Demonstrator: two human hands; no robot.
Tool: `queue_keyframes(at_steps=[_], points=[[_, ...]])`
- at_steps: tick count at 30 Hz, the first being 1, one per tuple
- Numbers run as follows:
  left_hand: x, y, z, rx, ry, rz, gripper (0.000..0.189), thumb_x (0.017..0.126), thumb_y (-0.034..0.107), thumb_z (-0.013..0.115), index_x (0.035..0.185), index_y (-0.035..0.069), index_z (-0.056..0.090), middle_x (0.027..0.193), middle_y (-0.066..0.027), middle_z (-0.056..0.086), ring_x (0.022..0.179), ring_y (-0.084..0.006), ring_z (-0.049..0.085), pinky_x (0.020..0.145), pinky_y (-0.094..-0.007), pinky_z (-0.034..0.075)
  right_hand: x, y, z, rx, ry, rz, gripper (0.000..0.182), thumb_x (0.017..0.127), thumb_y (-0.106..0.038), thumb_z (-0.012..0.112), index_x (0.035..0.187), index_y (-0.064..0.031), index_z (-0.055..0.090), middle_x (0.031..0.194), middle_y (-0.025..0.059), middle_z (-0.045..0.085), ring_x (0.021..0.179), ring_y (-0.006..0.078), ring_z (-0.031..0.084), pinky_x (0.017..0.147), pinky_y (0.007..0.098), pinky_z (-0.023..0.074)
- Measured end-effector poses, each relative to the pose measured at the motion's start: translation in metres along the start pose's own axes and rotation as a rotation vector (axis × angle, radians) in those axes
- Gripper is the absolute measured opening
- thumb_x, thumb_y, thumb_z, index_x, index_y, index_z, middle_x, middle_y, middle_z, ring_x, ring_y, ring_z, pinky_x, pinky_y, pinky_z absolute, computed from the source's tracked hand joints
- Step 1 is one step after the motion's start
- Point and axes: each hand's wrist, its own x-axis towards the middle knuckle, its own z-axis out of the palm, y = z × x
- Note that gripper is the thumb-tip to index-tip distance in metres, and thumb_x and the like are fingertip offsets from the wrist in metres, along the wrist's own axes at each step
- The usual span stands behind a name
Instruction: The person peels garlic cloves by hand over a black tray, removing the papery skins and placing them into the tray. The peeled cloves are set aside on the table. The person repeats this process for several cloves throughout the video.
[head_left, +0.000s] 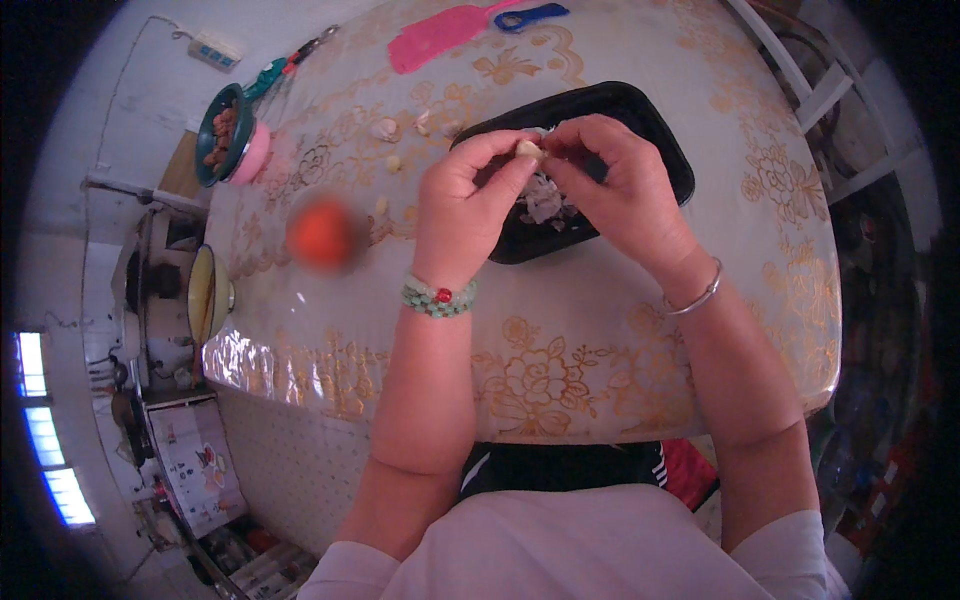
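A pale garlic clove (529, 149) is pinched between the thumb and index finger of my left hand (469, 191). From the other side, the thumb and index fingertips of my right hand (619, 176) close on its edge. Both hands are above a black plastic tray (664, 150), where papery garlic skins (546, 201) lie in a heap. Left of the tray, a partly broken garlic bulb (385, 129) and an unpeeled clove (422, 121) rest on the tablecloth. Closer to my left wrist are a peeled clove (393, 163) and another peeled clove (382, 205).
A blurred orange-red round thing (322, 232) is on the flowered tablecloth (540, 375). At the left edge, a green bowl (238, 139) of brown lumps sits on a pink container (253, 154). A pink fly swatter (439, 36) and a blue-handled tool (529, 18) lie at the back.
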Motion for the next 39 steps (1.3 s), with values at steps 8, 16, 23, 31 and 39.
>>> queue_keyframes(at_steps=[8, 16, 23, 31, 39], points=[[0.002, -0.011, -0.003, 0.084, -0.019, 0.099, 0.015, 0.082, 0.002, 0.067, 0.097, -0.002, 0.065, 0.085, -0.0036, 0.066, 0.075, -0.0076, 0.060, 0.068, -0.0216, 0.049, 0.001, 0.000, -0.006, -0.128, -0.091, -0.021, 0.010, 0.075, -0.007, 0.066, 0.081, 0.0000, 0.065, 0.075, 0.0146, 0.063, 0.067, 0.0288, 0.062, 0.061, 0.0337, 0.0495], [0.000, -0.003, -0.006, -0.003, -0.059, 0.004, 0.015, 0.082, 0.004, 0.068, 0.095, -0.003, 0.065, 0.085, -0.0043, 0.068, 0.078, -0.0088, 0.063, 0.069, -0.0215, 0.050, 0.001, -0.001, -0.008, 0.015, -0.148, 0.059, 0.012, 0.076, -0.008, 0.065, 0.082, 0.0016, 0.064, 0.073, 0.0144, 0.062, 0.062, 0.0241, 0.061, 0.058, 0.0307, 0.0477], [0.000, -0.003, -0.010, -0.112, -0.080, -0.104, 0.015, 0.085, 0.008, 0.065, 0.097, 0.000, 0.065, 0.081, -0.0014, 0.064, 0.067, -0.0034, 0.054, 0.056, -0.0172, 0.042, 0.001, 0.000, -0.008, 0.153, -0.201, 0.174, 0.012, 0.080, -0.010, 0.062, 0.083, 0.0015, 0.062, 0.070, 0.0072, 0.061, 0.062, 0.0102, 0.055, 0.058, 0.0262, 0.0460], [0.002, -0.008, -0.006, -0.407, -0.096, -0.147, 0.017, 0.090, 0.008, 0.059, 0.107, 0.004, 0.058, 0.076, 0.0031, 0.056, 0.052, -0.0005, 0.038, 0.043, -0.0164, 0.029, 0.000, 0.005, -0.006, 0.369, -0.203, 0.285, 0.011, 0.083, -0.011, 0.060, 0.085, 0.0004, 0.061, 0.070, -0.0027, 0.057, 0.066, 0.0029, 0.048, 0.057, 0.0213, 0.0428], [0.000, -0.008, -0.005, -0.284, -0.090, -0.135, 0.020, 0.090, 0.016, 0.060, 0.106, 0.003, 0.059, 0.079, 0.0004, 0.061, 0.053, 0.0001, 0.040, 0.043, -0.0156, 0.029, 0.001, -0.001, -0.005, 0.212, -0.158, 0.226, 0.012, 0.082, -0.011, 0.060, 0.084, 0.0013, 0.062, 0.070, 0.0044, 0.061, 0.064, 0.0066, 0.052, 0.058, 0.0234, 0.0448]])
